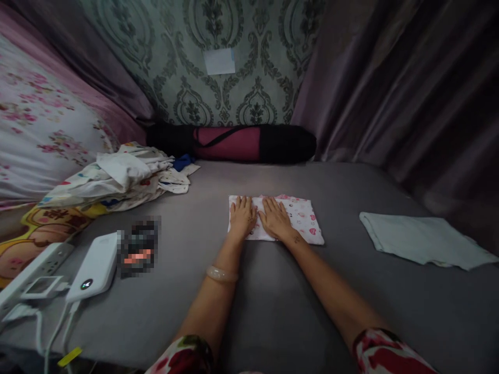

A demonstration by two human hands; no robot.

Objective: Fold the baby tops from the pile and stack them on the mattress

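Observation:
A folded white cloth with pink and red prints [302, 218] lies flat on the grey bed surface [187, 291]. My left hand [242, 218] rests palm down on its left part, fingers stretched away from me. Beside it, my right hand [275, 217] presses flat near the middle of the cloth, fingers also extended. The thumbs of both hands point toward each other. Parts of the cloth under the palms are hidden. What kind of garment or cloth it is, the folds do not show.
A folded pale green cloth [423, 239] lies at right. At left sit rumpled clothes [128, 171], a white power bank [95, 267], a power strip [50, 262] with cables, and a blurred dark item [139, 246]. A black and maroon bag [230, 144] lies along the wall.

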